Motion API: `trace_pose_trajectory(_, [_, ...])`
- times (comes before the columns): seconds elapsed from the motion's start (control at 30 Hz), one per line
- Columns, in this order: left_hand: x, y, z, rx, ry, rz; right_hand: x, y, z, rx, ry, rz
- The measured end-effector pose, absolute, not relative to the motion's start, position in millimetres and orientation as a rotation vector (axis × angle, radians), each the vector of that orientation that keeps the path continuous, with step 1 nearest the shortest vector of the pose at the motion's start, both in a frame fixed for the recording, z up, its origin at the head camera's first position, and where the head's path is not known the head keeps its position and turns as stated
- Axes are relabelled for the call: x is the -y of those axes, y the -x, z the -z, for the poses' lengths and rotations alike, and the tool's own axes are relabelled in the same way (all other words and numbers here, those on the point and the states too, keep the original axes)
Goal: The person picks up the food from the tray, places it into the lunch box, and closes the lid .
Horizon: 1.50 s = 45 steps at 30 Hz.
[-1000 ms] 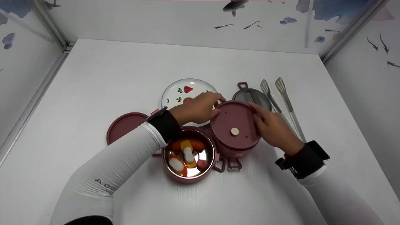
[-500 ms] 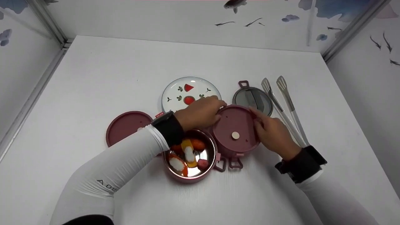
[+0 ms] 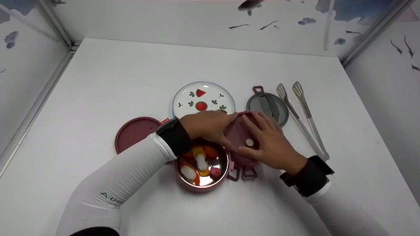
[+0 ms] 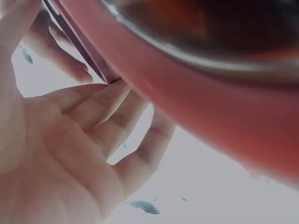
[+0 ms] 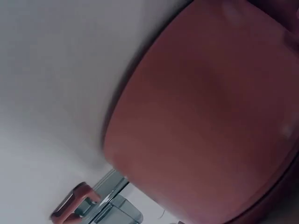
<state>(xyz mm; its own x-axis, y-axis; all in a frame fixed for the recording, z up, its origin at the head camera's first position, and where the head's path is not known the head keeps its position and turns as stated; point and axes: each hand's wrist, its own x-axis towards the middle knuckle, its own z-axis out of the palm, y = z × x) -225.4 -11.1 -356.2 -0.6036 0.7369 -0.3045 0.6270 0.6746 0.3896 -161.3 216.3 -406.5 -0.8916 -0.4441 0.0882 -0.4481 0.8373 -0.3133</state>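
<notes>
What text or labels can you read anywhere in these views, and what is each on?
"A O...": dark letters on the white left sleeve; the rest curves out of sight.
Small red tag beside the flat pink lid: any print too small to read.
Plate: fruit and leaf pictures only, no words.
Wrist views: nothing readable.

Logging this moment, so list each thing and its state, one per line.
Lidded pot: lid on, both hands on it.
Left hand: fingers curled on the lid's edge.
Right hand: fingers flat on the lid.
Open pot: uncovered, food inside.
Spare lid: flat on the table.
Plate: bare, only printed fruit.
Glass lid: lying flat.
Tongs: lying untouched.
</notes>
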Motion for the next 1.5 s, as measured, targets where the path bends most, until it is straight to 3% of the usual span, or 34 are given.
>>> trace_pose_trajectory(0.47, [-1.2, 219.8, 354.0, -2.491, -1.012, -0.317, -209.6, 156.8, 423.1, 2.963, -0.728, -0.266])
trace_pose_trajectory(0.8, [-7.0, 215.5, 338.5, -2.569, -1.022, -0.181, -206.8, 160.0, 421.3, 2.969, -0.735, -0.247])
trace_pose_trajectory(1.5, [-2.7, 223.3, 343.4, -2.510, -1.031, -0.302, -209.1, 169.5, 416.7, 3.025, -0.787, -0.324])
